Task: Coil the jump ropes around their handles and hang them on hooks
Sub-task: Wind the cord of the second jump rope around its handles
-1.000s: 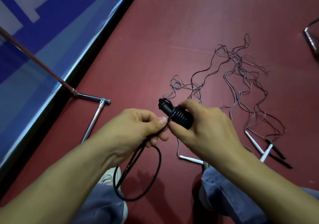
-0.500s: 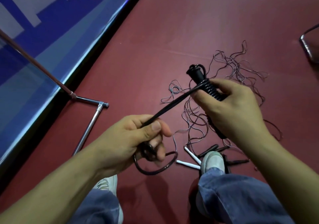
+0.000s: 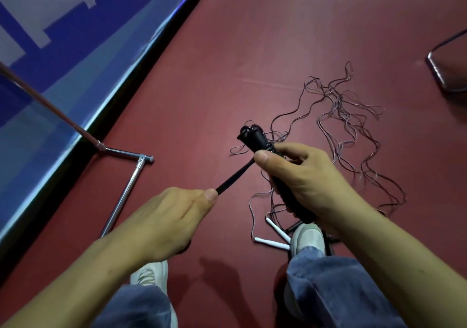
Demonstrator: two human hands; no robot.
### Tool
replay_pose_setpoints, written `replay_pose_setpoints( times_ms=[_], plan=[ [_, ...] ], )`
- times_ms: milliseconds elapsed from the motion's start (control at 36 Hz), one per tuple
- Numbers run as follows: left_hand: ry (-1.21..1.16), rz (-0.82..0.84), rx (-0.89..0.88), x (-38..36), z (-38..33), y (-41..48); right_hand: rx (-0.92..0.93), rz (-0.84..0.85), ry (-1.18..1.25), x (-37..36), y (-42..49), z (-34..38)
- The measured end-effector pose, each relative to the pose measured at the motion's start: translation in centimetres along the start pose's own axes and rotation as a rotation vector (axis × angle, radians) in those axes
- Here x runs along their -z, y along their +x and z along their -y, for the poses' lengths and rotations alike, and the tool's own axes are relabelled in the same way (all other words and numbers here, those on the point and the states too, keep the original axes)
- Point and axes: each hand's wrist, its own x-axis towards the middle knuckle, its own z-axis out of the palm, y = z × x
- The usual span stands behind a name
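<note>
Hands are sharing one job in the head view. Near the middle of the frame, the right hand point(image 3: 305, 183) is curling its fingers and thumb around the black handles point(image 3: 254, 137), so the bundle is not wobbling. Lower and to the left, the left hand point(image 3: 166, 221) is pinching the black rope point(image 3: 235, 177) with curled fingers and pulling it straight and tight, probably so the wraps are sitting snug. Thin loose ropes point(image 3: 334, 100) are lying tangled on the red floor point(image 3: 252, 37) at the right. White handles point(image 3: 271, 242) are lying beside a shoe point(image 3: 307, 236). A metal rack leg point(image 3: 123, 196) is standing at the left; hooks are not showing.
</note>
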Motion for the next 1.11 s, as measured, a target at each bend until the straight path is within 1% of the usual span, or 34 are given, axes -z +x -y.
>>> replay_pose_setpoints(
  times_ms=[167, 250, 306, 444, 500, 611, 667, 694, 750, 833, 972, 1000, 1111],
  plan=[
    [0.145, 0.009, 0.013, -0.4, 0.7, 1.1, 0.011, 0.088, 0.032, -1.7, -0.8, -0.1],
    [0.2, -0.057, -0.029, -0.3, 1.7, 1.8, 0.026, 0.127, 0.033, -2.5, -1.1, -0.1],
    [0.2, -0.108, -0.074, -0.4, 2.2, 2.1, 0.054, 0.142, 0.026, -2.9, -1.2, -0.2],
    [0.116, -0.105, -0.131, -0.4, 2.5, 2.6, 0.097, 0.16, 0.011, -3.6, -1.2, -0.2],
    [0.019, -0.085, -0.172, 0.0, 2.2, 2.7, 0.118, 0.16, -0.005, -3.8, -1.1, -0.4],
    [-0.402, 0.174, -0.233, 2.1, 0.2, 1.8, 0.135, 0.154, -0.051, -4.1, -1.0, -1.0],
    [-0.616, 0.198, -0.203, 2.6, -0.7, 1.5, 0.136, 0.163, -0.051, -4.1, -1.1, -1.2],
    [-0.66, 0.174, -0.148, 2.7, -0.9, 1.4, 0.141, 0.166, -0.052, -4.1, -1.1, -1.2],
    [-0.665, 0.158, -0.081, 2.5, -1.0, 1.3, 0.16, 0.166, -0.061, -3.9, -1.2, -1.4],
    [-0.709, 0.211, -0.095, 2.2, -1.3, 1.0, 0.176, 0.165, -0.058, -3.7, -1.2, -1.3],
    [-0.972, 0.178, -0.097, 1.8, -1.2, 1.0, 0.206, 0.173, -0.037, -3.4, -1.2, -0.8],
    [-0.974, 0.186, -0.09, 1.9, -1.3, 1.0, 0.206, 0.176, -0.03, -3.3, -1.2, -0.8],
    [-0.842, 0.248, -0.074, 2.2, -1.5, 0.9, 0.144, 0.178, 0.025, -3.4, -1.4, -1.2]
  ],
)
